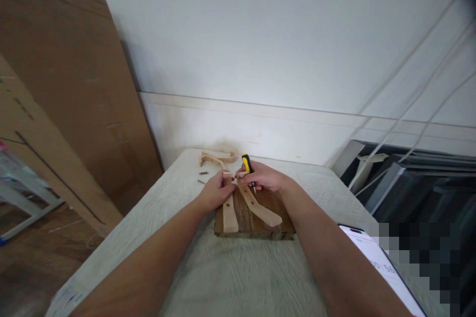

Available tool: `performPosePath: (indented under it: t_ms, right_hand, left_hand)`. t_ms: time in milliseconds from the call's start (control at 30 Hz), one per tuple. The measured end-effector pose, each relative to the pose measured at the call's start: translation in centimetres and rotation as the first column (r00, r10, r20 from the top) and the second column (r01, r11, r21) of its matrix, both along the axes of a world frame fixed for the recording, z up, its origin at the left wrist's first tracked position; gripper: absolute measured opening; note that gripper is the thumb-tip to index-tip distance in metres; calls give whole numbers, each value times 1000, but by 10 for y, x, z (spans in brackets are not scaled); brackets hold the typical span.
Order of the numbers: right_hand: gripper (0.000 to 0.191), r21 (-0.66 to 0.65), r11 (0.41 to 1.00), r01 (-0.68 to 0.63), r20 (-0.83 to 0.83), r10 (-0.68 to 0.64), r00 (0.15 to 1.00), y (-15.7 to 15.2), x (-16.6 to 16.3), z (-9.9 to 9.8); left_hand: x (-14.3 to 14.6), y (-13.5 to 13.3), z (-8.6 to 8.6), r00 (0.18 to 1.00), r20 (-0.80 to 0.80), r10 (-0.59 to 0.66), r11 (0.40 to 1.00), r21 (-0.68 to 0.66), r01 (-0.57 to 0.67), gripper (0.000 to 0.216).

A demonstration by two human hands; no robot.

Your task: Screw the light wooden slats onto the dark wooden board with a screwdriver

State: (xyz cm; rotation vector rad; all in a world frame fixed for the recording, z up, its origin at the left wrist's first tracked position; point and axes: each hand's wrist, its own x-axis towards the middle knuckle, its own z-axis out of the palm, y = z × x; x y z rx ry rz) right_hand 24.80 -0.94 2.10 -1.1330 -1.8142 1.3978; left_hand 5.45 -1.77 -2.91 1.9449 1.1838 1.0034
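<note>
Left hand grips bracket, likely light, stiff; right hand grips screwdriver; take flat end, away from tabletop's far edge.

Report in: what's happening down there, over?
Left hand gripping drilled wooden piece. Right hand holding yellow-black screwdriver. Wooden board underneath. Loose screws near left hand.

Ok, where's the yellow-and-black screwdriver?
Head view, just right of and below centre: the yellow-and-black screwdriver is in the right hand, tip pointing down at the brown wooden board, beside a pale bent wooden piece.
</note>
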Motion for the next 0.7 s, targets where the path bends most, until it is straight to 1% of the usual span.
performPosePath:
  t_ms: [33,100,200,267,467,567,700]
  right_hand:
    - [28,-10,1000,-4,-1,4,1000,0,1,0]
    - [25,-29,999,-33,18,34,999,0,1,1]
    - [21,-40,997,-71,46,73,996,-1,2,4]
    - [21,-41,997,-67,38,68,997,-2,2,6]
    - [25,-53,996,-70,72,74,995,-2,0,5]
    - [25,-59,996,-72,82,76,994,0,2,4]
    - [28,-99,987,-125,71,132,989,4,9,4]
  left_hand:
    - [2,1,-3,1000,9,11,1000,5,-11,24]
    - [5,3,-6,999,21,34,999,-2,-34,20]
    - [5,5,-5,998,13,59,998,-24,-59,22]
    - [5,5,-4,997,22,73,997,-36,-72,22]
    - [5,8,-6,993,119,24,998,-54,-17,24]
    - [6,12,-7,989,147,18,999,-54,-10,24]
    - [7,12,-5,982,189,17,998,-65,-5,25]
